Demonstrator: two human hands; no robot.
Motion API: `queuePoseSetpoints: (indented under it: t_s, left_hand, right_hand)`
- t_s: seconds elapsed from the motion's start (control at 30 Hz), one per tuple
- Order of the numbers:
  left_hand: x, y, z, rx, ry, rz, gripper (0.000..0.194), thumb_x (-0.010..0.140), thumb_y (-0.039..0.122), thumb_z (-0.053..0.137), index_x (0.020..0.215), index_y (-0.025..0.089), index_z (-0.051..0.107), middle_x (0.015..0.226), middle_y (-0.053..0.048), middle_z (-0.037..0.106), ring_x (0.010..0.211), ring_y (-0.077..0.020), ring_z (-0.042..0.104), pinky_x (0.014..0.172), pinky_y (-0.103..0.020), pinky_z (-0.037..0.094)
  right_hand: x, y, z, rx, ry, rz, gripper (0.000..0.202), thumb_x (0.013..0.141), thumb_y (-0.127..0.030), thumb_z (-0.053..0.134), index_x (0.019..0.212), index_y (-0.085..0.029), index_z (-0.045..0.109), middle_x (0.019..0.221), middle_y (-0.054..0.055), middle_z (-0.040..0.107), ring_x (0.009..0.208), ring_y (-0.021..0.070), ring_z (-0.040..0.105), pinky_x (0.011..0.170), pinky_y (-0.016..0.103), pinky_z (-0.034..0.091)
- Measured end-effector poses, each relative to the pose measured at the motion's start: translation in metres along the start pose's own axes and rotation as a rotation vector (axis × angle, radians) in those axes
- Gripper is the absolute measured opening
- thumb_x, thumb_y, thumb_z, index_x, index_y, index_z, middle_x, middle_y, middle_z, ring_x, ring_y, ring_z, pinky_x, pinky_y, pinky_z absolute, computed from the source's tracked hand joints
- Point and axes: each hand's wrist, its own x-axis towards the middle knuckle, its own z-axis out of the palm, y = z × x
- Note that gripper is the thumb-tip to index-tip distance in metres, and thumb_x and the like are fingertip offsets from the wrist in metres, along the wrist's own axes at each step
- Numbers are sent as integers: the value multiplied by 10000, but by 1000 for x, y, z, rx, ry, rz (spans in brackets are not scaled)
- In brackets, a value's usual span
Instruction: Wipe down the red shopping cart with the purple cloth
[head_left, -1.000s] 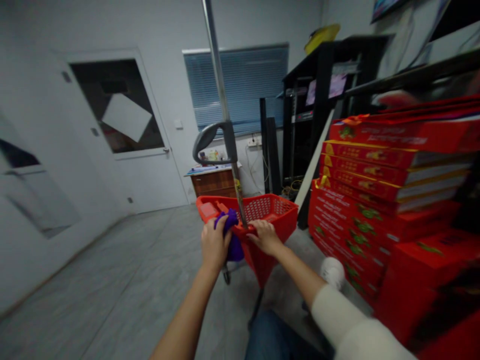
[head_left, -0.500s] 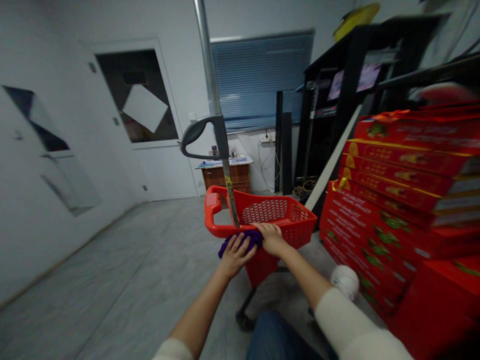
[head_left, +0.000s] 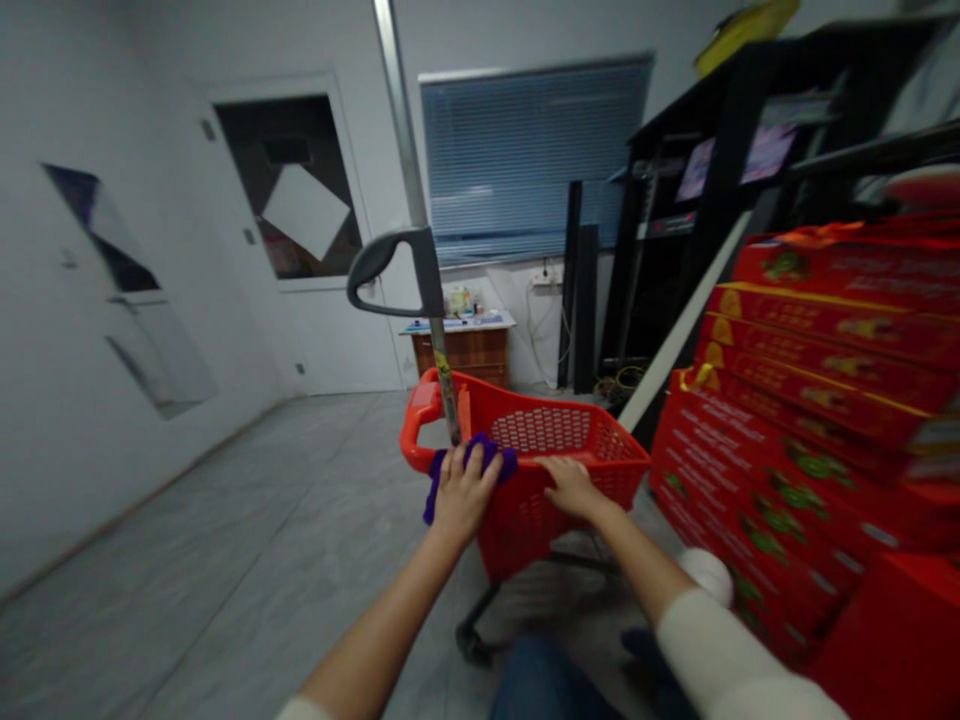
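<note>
A red plastic toy-size shopping cart point(head_left: 525, 520) stands in front of me. My left hand point(head_left: 465, 490) presses a purple cloth point(head_left: 501, 462) against the near side rim, its fingers curled over the fabric close to the cart's push handle point(head_left: 414, 425). Farther right along the same rim, my right hand point(head_left: 574, 487) hooks its fingers over the edge and steadies the basket. A metal pole point(head_left: 401, 110) with a grey loop grip point(head_left: 431, 272) rises at the handle end; its lower end is partly hidden by the cart.
Stacked red boxes point(head_left: 780, 460) crowd the right side, with a white round object point(head_left: 706, 577) at their foot. Behind them stands a black rack point(head_left: 739, 130). A small wooden cabinet point(head_left: 476, 350) sits by the wall under the blinds point(head_left: 525, 160); a white door point(head_left: 337, 345) is at left.
My left hand has moved the cloth up onto the rim, slightly leftward. My right hand has slid right along the edge, away from the cloth. The view has shifted a little.
</note>
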Motion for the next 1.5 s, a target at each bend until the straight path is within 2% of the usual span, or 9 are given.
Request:
queuePoseSetpoints:
  t_s: [0.23, 0.33, 0.5, 0.73, 0.87, 1.0, 1.27, 1.33, 1.5]
  left_hand:
    - [46, 45, -8, -40, -306, -17, 294, 930, 187, 443, 1183, 227, 588, 1077, -109, 568, 1057, -261, 503, 944, -458, 406]
    - [57, 28, -18, -49, -391, -84, 268, 946, 182, 378, 1103, 203, 595, 986, -107, 548, 951, -251, 508, 850, -428, 415]
    - [59, 6, -27, -27, -425, -155, 297, 933, 142, 343, 1092, 179, 590, 1008, -125, 539, 956, -266, 499, 860, -441, 375]
    - [68, 55, -7, -178, -494, -102, 342, 869, 463, 551, 1103, 216, 591, 1074, -108, 562, 985, -280, 506, 835, -405, 376]
    - [77, 30, -4, -157, -558, -135, 346, 894, 483, 513, 1106, 221, 592, 1055, -100, 578, 946, -264, 545, 820, -393, 386]
    - [72, 3, -5, -69, -507, -251, 339, 932, 458, 447, 1077, 190, 597, 1031, -117, 565, 953, -271, 543, 823, -398, 388]
    - [57, 67, 16, -186, -456, -176, 281, 915, 406, 520, 1127, 231, 579, 1075, -89, 549, 973, -239, 518, 831, -361, 383]
    - [58, 60, 17, -218, -488, -119, 290, 919, 415, 518, 1145, 242, 572, 1094, -85, 551, 974, -232, 523, 832, -354, 381]
    - [56, -1, 9, -98, -467, -217, 302, 933, 411, 483, 1134, 213, 590, 1092, -113, 550, 992, -255, 513, 853, -380, 370]
  right_hand:
    - [-4, -11, 7, -38, 19, -20, 510, 819, -244, 549, 1326, -229, 493, 1339, 94, 549, 1219, 254, 449, 1039, 414, 271]
    - [-7, 5, -2, -46, 15, -55, 452, 891, -289, 488, 1339, -231, 495, 1320, 89, 574, 1209, 233, 472, 1031, 391, 289]
    - [-16, 37, -4, -106, 28, 69, 392, 962, -334, 384, 1308, -248, 545, 1292, 88, 605, 1199, 236, 498, 1017, 403, 303]
    - [-23, 25, 9, -89, 84, 110, 408, 981, -360, 359, 1368, -331, 483, 1372, 41, 557, 1226, 242, 479, 1037, 443, 290]
    - [-30, 43, -10, -86, 14, 68, 437, 991, -366, 335, 1385, -253, 486, 1358, 82, 572, 1222, 239, 503, 1005, 394, 342]
    - [-41, 62, -22, -107, -31, 146, 430, 1002, -365, 289, 1247, -231, 616, 1289, 85, 627, 1189, 241, 542, 997, 392, 362]
    - [-50, 35, -3, -83, -11, 225, 478, 1010, -406, 211, 1319, -279, 553, 1369, 71, 577, 1219, 277, 530, 924, 460, 412]
    - [-51, 33, -2, -73, -20, 226, 467, 1011, -400, 222, 1315, -286, 558, 1387, 62, 563, 1247, 271, 507, 945, 454, 396]
    - [-51, 31, 2, -49, 33, 199, 435, 1011, -362, 254, 1274, -297, 595, 1359, 38, 587, 1227, 238, 511, 968, 408, 369]
